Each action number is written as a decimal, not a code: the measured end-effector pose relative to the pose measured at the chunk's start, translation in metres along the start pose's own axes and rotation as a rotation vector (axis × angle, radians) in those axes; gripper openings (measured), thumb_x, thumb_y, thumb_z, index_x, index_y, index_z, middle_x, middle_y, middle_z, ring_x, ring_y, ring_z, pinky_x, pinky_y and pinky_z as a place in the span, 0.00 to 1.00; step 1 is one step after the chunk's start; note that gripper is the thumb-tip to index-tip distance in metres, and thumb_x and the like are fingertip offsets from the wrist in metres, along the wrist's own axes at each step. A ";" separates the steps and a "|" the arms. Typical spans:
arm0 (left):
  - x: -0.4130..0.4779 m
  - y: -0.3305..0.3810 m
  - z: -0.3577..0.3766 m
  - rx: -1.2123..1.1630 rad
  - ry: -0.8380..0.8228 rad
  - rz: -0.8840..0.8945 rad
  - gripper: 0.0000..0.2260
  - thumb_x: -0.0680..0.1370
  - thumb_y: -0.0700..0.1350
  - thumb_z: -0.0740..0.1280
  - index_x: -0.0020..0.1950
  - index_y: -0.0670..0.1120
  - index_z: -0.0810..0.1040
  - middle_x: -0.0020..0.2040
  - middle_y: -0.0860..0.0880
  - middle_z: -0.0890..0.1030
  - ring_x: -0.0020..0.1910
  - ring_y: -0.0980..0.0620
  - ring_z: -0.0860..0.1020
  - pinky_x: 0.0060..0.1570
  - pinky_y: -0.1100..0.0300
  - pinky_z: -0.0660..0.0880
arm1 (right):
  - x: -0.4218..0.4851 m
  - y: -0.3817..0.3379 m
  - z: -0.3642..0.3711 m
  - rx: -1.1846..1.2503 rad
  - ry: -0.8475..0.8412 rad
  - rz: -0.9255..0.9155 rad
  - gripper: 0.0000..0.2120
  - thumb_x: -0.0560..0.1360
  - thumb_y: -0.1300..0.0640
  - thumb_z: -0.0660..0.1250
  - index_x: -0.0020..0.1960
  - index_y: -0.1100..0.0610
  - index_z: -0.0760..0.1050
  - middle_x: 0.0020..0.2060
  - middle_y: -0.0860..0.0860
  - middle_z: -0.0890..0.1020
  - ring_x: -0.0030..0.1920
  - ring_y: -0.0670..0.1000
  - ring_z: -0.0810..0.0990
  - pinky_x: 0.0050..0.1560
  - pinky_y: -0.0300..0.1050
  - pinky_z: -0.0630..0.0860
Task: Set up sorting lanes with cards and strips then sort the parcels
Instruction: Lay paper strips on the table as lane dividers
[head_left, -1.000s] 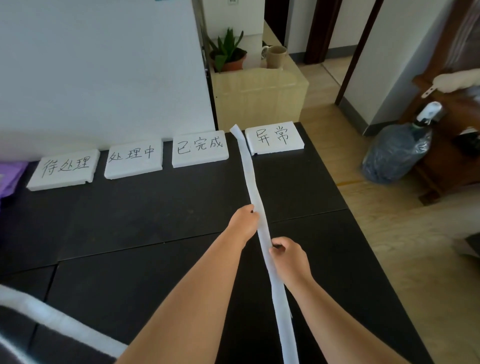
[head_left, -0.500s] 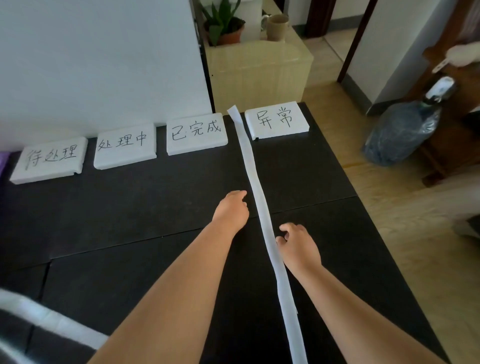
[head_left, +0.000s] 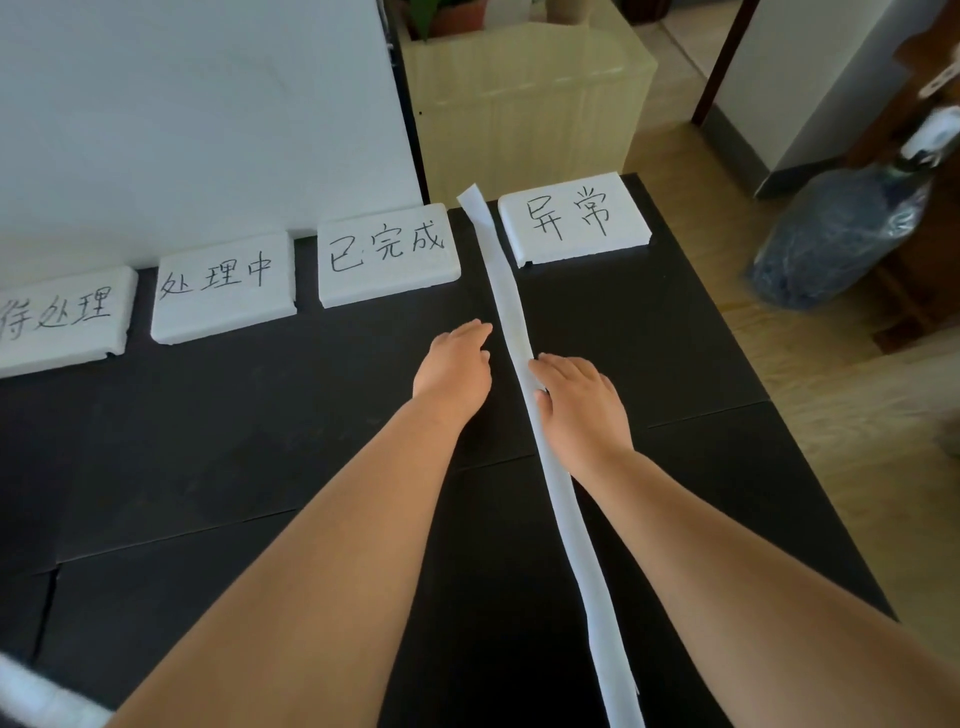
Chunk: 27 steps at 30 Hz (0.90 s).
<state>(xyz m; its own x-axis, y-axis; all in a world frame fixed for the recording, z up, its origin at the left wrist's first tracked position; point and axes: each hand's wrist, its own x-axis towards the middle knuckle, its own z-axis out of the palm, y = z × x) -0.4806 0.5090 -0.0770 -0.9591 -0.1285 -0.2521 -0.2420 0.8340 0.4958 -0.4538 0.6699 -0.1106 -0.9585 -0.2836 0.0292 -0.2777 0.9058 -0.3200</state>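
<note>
Steadying the long white paper strip (head_left: 509, 306) w/ your right hand (head_left: 579, 402), fingers straight, grip holding nothing; left hand (head_left: 457, 371) flat, empty, just left. Strip runs near-to-far on black tabletop (head_left: 260, 441), btwn two far-right white foam cards (head_left: 574, 218), prob. dividing lanes.

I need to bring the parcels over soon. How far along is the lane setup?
Done: four label cards line the far edge of the table, and one white strip runs between the two rightmost. In hand: the right hand touches that strip, the left hand open beside it, probably straightening it. Left: the other two gaps have no strips; a second strip lies at the near left. No parcels in view.
</note>
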 end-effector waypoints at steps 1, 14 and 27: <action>0.007 -0.001 0.000 0.010 0.000 0.013 0.21 0.84 0.42 0.57 0.78 0.51 0.64 0.78 0.53 0.63 0.76 0.51 0.62 0.70 0.52 0.66 | 0.004 0.000 0.002 -0.006 0.004 -0.019 0.18 0.81 0.56 0.64 0.71 0.54 0.73 0.66 0.50 0.78 0.67 0.52 0.75 0.66 0.50 0.72; 0.096 -0.002 0.016 0.249 -0.072 0.171 0.24 0.86 0.46 0.54 0.81 0.49 0.52 0.82 0.53 0.51 0.80 0.48 0.48 0.76 0.47 0.53 | 0.013 0.012 0.031 0.065 0.272 -0.081 0.08 0.73 0.60 0.70 0.52 0.56 0.83 0.52 0.50 0.83 0.53 0.54 0.80 0.53 0.52 0.78; 0.117 -0.004 0.020 0.445 -0.115 0.224 0.28 0.85 0.54 0.51 0.82 0.48 0.44 0.82 0.50 0.47 0.80 0.47 0.46 0.77 0.48 0.47 | 0.014 0.018 0.048 0.110 0.328 -0.086 0.09 0.76 0.55 0.64 0.52 0.54 0.81 0.54 0.48 0.81 0.55 0.52 0.77 0.56 0.51 0.75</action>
<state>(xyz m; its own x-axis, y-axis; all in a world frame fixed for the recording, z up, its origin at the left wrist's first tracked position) -0.5885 0.5020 -0.1250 -0.9520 0.1183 -0.2824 0.0772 0.9853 0.1525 -0.4697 0.6672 -0.1617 -0.9065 -0.2249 0.3572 -0.3668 0.8384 -0.4031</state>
